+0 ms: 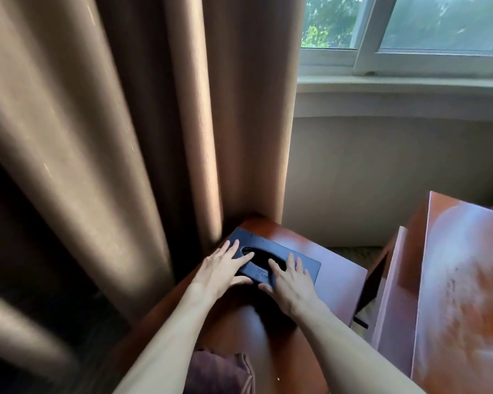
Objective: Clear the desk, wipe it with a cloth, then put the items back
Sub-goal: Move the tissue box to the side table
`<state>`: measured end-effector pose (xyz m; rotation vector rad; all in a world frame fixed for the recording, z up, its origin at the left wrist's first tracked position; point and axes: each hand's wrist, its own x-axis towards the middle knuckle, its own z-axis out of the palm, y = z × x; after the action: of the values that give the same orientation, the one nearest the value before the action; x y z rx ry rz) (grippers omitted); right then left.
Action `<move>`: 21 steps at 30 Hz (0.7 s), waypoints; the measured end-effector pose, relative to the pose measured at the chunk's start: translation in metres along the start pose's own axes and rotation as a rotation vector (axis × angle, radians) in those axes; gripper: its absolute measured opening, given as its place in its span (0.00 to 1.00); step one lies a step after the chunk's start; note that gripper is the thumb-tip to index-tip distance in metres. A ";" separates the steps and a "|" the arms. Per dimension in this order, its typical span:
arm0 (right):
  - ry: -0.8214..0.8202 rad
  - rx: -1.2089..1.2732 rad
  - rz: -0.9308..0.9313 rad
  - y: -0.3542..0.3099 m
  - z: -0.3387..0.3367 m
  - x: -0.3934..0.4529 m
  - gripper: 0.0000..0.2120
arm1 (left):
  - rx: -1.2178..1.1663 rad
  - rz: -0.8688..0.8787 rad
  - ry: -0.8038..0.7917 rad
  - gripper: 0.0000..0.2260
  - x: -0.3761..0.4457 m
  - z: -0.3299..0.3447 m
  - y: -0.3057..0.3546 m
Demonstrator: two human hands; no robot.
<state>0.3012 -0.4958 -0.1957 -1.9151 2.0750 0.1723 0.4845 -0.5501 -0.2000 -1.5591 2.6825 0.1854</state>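
A flat, rectangular dark box (279, 261), matte like moulded plastic or leatherette with an oval opening in its top face, lies on the reddish-brown wooden table (336, 268) at about 6 o'clock in the view, its far corner toward the curtain at 11 o'clock. It looks like a tissue box cover. A small embossed mark sits on the near part of its lid between the two hands, too small and blurred to read.

The left hand (221, 268) lies on the box's left end, fingers straight and spread over the lid, the thumb along the near edge; its grip is flat and open, pressing rather than clasping. The right hand (289, 282) rests on the box's right half in the same way, fingers extended toward 12 o'clock, thumb pointing at the left hand's thumb, grip likewise open on the lid. Both bare forearms run in from 6 o'clock.

The table's polished top is smooth and glossy, catching pale window light. At 3 o'clock stands a second piece of furniture (464, 280) in the same glossy red-brown wood, its top streaked with bright reflection and a faint dusty patch. A heavy tan curtain (120, 123) with a fine woven texture hangs in deep vertical folds from 9 to 12 o'clock. At 1 o'clock a white-framed sliding window (367, 56) shows green foliage. A bit of dark purplish fabric (219, 371) sits at 6 o'clock between the arms.
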 end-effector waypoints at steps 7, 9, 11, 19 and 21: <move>0.036 0.043 0.062 0.019 -0.012 0.037 0.46 | 0.031 0.023 -0.021 0.32 0.048 -0.005 0.004; 0.047 0.053 0.079 0.023 -0.014 0.047 0.48 | 0.032 0.028 -0.024 0.32 0.058 -0.006 0.003; 0.046 0.047 0.089 0.027 -0.016 0.055 0.49 | 0.039 0.034 -0.028 0.32 0.069 -0.007 0.003; 0.079 0.032 0.097 0.041 -0.020 0.078 0.48 | 0.033 0.040 -0.062 0.32 0.102 -0.008 0.003; 0.084 0.036 0.102 0.041 -0.020 0.080 0.47 | 0.030 0.039 -0.070 0.31 0.105 -0.008 0.003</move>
<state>0.2528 -0.5738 -0.2064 -1.8266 2.2164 0.0779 0.4298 -0.6407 -0.2007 -1.4649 2.6508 0.1960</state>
